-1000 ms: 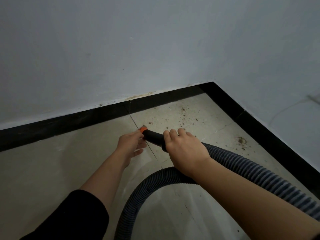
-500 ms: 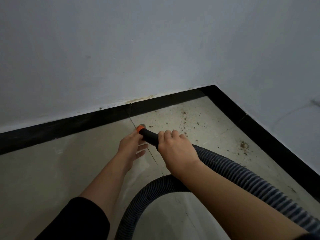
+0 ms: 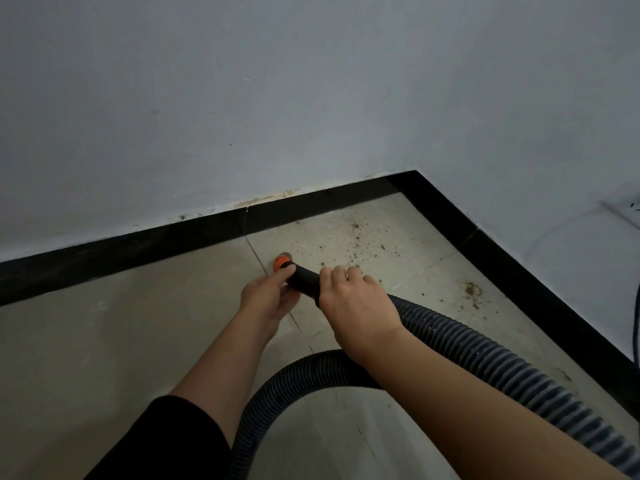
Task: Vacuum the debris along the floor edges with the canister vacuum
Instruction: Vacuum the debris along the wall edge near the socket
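In the floor corner (image 3: 398, 211), both hands are curling around the black nozzle (image 3: 302, 277) of the vacuum hose (image 3: 485, 355): the left hand (image 3: 268, 296) near its orange tip (image 3: 281, 262), the right hand (image 3: 356, 301) just behind. Brown debris (image 3: 356, 242) is lying just past the tip, near the baseboard (image 3: 138, 247), so most of the cleaning is waiting, I think. The canister is not showing, so nobody can tell what is inside.

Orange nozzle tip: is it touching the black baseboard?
No, floor shows between the orange nozzle tip and the black baseboard.
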The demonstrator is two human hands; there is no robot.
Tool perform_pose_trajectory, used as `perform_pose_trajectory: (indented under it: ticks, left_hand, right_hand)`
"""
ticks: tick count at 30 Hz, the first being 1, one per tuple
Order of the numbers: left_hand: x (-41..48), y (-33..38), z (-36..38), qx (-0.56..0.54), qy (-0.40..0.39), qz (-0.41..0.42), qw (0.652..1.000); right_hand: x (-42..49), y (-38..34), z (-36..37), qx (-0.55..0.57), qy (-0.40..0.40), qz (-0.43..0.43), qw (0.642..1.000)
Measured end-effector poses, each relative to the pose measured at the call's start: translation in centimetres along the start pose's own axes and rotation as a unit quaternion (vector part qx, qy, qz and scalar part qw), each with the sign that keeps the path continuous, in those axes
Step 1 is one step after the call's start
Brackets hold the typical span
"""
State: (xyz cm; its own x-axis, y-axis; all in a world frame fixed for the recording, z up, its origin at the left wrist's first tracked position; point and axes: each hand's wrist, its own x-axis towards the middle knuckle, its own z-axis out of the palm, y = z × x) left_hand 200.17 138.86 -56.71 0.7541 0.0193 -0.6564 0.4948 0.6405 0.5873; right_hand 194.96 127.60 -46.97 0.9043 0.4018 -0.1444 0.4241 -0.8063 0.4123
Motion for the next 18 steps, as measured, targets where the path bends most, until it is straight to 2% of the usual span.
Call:
perform_pose_trajectory:
  ticks: [5, 18]
  left_hand:
    - [-0.3, -0.5, 1.2, -0.060, -0.036, -0.059, 0.996]
    - [-1.6, -1.6, 4.3, -0.085, -0.079, -0.086, 0.989]
  right_hand:
    - [-0.2, 1.5, -0.1, 0.020, -0.014, 0.006, 1.000]
    - [-0.7, 6.7, -1.0, 0.134, -0.050, 0.048, 0.989]
